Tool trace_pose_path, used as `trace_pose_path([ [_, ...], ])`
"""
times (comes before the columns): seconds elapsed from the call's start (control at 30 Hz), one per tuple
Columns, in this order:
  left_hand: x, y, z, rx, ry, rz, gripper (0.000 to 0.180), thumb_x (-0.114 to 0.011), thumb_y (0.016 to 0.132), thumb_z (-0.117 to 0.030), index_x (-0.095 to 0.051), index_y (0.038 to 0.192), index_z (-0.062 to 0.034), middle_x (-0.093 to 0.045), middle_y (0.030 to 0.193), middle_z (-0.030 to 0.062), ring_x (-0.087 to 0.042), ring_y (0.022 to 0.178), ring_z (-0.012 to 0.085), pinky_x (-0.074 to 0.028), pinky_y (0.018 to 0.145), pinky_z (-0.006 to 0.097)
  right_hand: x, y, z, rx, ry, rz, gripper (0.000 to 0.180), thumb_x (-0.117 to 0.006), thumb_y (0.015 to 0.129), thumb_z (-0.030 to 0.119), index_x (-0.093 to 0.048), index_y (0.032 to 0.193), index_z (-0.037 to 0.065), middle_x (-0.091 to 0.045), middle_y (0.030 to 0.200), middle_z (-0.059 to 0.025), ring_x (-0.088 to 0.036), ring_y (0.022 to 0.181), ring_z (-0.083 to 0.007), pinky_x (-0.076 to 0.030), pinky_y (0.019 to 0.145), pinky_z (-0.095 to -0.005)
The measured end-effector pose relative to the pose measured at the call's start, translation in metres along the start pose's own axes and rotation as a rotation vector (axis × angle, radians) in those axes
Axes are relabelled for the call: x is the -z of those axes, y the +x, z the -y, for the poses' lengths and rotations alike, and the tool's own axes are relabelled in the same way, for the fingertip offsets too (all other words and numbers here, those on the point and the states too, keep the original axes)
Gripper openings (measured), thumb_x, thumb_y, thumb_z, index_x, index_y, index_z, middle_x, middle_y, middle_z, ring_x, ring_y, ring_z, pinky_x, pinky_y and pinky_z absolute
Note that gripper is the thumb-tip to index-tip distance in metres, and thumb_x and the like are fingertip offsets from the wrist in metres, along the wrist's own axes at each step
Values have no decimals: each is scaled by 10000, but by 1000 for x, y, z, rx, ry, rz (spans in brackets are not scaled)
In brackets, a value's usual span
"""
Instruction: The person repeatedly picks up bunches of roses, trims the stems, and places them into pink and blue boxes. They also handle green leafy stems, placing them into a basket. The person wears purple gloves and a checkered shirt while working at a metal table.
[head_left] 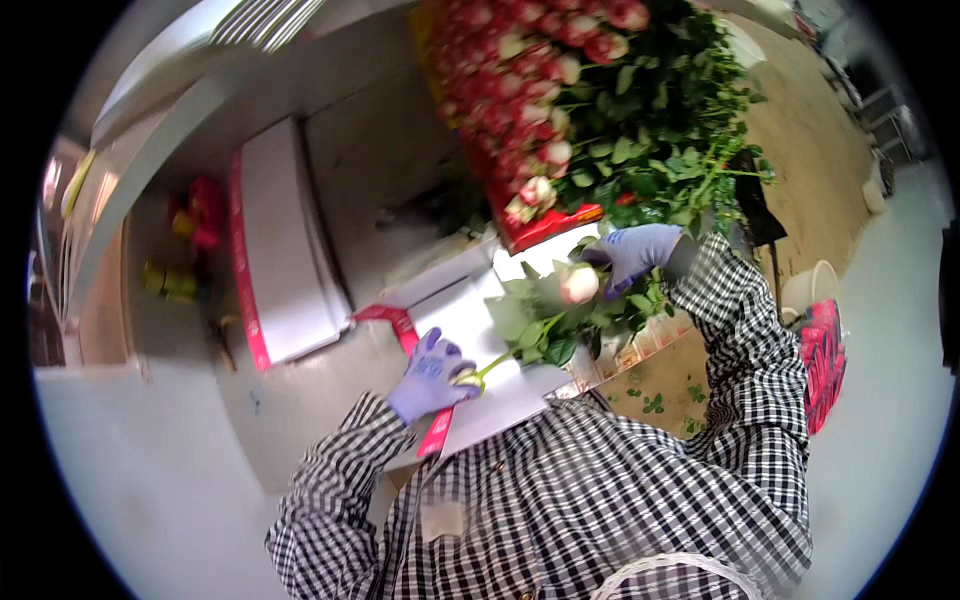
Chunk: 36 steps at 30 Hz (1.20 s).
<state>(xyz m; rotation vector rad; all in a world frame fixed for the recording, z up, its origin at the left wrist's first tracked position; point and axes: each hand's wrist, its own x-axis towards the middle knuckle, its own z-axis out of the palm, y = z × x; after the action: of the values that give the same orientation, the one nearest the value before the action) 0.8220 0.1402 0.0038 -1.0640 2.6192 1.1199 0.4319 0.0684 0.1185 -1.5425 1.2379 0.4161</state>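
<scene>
My left hand [428, 380], in a lavender glove, is closed around the head end of a pale rose [468, 379]. Its green stem slants up to the right, over a white paper sheet [462, 325] with pink edging. Farther right, my gloved right hand [637, 256] has curled fingers at a pale pink rose [578, 285], apparently gripping it just below the bloom; the exact grip is partly hidden. Loose leafy stems [590, 328] spread between and below the hands, some blurred.
A big heap of red-and-white roses [530, 90] with leafy stems lies at the far side on red wrapping. Left of it is a stack of white paper sheets [285, 245] with a pink edge. A pink tool [205, 213] and yellow rolls [170, 281] lie at far left; a white bucket [812, 286] stands right.
</scene>
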Motion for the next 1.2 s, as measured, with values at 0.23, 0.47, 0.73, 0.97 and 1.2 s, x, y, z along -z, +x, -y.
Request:
trace_pose_path([
  [0.23,-5,3,8,-9,98,160,462,-722,727,-457,-682,1144,-261,-653,1076,52,-268,1321,489,-219,1094,585,-2,-79,-25,66,17,-314,508,-707,697,105,-638,1199,80,-686,1079,-131,-646,975,-247,-498,834,-349],
  [0.47,8,4,-5,-55,108,191,391,-666,785,-448,-701,1072,-185,-694,976,51,-411,1244,377,-145,1133,517,-1,-132,-26,171,-622,-1304,390,-730,706,171,-621,1077,122,-603,1111,-36,-538,1111,-254,-441,938,-410],
  [0.73,-13,5,30,-159,82,121,419,-732,733,-436,-701,1084,-211,-672,1024,73,-489,1200,313,-106,1150,504,20,-202,25,337,-745,-2190,421,-748,727,184,-619,1117,92,-649,972,-92,-671,821,-269,-548,687,-361],
  [0.97,15,2,-3,-201,223,139,412,-590,809,-552,-733,994,-213,-710,877,65,-557,1024,238,-208,1070,438,56,-73,-41,36,-879,-1598,451,-645,831,228,-562,1269,159,-596,1082,-62,-630,891,-218,-524,720,-352],
  [1.2,-1,-16,13,-99,134,24,466,-587,767,-583,-731,1041,-234,-716,857,21,-481,1051,317,-250,1038,458,84,18,-63,-17,-364,-1057,401,-593,885,248,-536,1278,193,-585,1243,-106,-626,1021,-321,-487,917,-422],
])
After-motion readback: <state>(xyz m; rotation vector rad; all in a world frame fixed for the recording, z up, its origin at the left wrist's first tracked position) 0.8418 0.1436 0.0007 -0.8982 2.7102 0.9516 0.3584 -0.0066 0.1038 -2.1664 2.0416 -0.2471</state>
